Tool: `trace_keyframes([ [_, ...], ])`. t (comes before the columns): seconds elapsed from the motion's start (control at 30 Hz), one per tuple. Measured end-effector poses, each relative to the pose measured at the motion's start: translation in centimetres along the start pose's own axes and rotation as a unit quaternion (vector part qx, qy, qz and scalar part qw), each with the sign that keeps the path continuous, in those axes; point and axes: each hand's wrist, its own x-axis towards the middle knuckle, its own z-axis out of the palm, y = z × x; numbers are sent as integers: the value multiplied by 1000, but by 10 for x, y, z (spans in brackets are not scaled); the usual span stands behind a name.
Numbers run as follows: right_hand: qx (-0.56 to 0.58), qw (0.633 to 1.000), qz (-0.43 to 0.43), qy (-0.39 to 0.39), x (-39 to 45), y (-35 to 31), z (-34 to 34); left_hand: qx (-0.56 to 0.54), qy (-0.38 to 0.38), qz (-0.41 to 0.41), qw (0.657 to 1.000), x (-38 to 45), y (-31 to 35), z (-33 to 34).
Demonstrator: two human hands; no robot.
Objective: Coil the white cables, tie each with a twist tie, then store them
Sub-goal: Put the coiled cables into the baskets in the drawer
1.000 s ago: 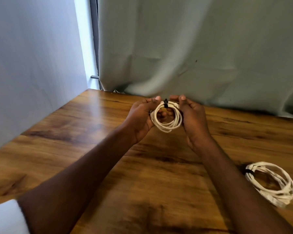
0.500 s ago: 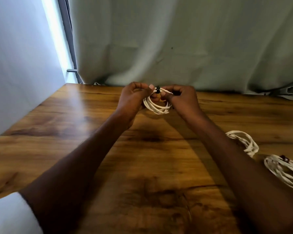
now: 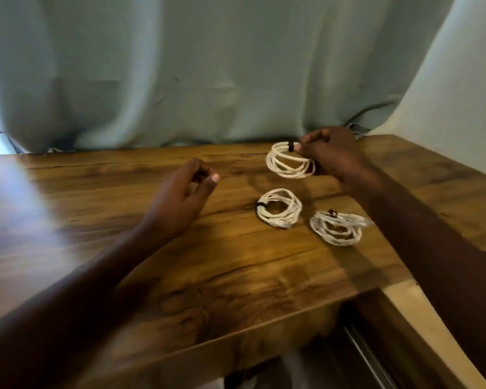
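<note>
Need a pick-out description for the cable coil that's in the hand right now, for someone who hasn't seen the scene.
Start at the wooden table in front of the pale curtain, then go to its far right corner. Three white coils cluster there, each with a black tie. The one you want is the held coil, farthest back: the right hand pinches it at its tie, lifted, while the other two lie flat.

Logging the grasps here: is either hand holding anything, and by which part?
The right hand pinches a coiled white cable at its black twist tie. The left hand holds nothing.
</note>
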Motion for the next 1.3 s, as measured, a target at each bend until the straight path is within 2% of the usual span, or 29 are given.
trace_keyframes([
  [0.07, -51, 999, 15, 11, -1, 20, -23, 12, -9, 19, 1000, -5, 21, 21],
  [0.2, -102, 993, 41, 45, -3, 55, -43, 50, -2, 107, 993, -16, 57, 67],
  [0.27, -124, 989, 45, 59, -4, 66, -47, 70, -20, 117, 991, -21, 71, 87],
  [0.37, -223, 974, 31, 40, -2, 76, -51, 120, -34, 117, 985, -29, 86, 109],
  [0.43, -260, 965, 30, 15, 0, 81, -55, 148, -39, 150, 977, -32, 96, 119],
  [0.53, -255, 966, 39, 6, 1, 90, -59, 168, -81, 207, 960, -29, 112, 131],
  [0.63, -254, 966, 28, 29, 0, 98, -62, 240, -164, 249, 924, -23, 120, 148],
  [0.77, -261, 964, 5, 53, -7, 102, -62, 267, -242, 207, 910, -25, 123, 161],
  [0.87, -256, 965, 2, 63, -11, 101, -66, 313, -247, 208, 893, -24, 129, 164],
  [0.93, -228, 971, 25, 65, -13, 101, -76, 358, -230, 217, 878, -26, 136, 167],
  [1.03, -179, 977, 64, 92, -21, 105, -103, 389, -218, 191, 874, -30, 143, 169],
  [1.17, -117, 974, 106, 161, -46, 110, -169, 354, -206, 219, 886, -41, 169, 181],
  [1.3, -142, 960, 118, 212, -74, 122, -242, 285, -218, 296, 885, -63, 228, 215],
])
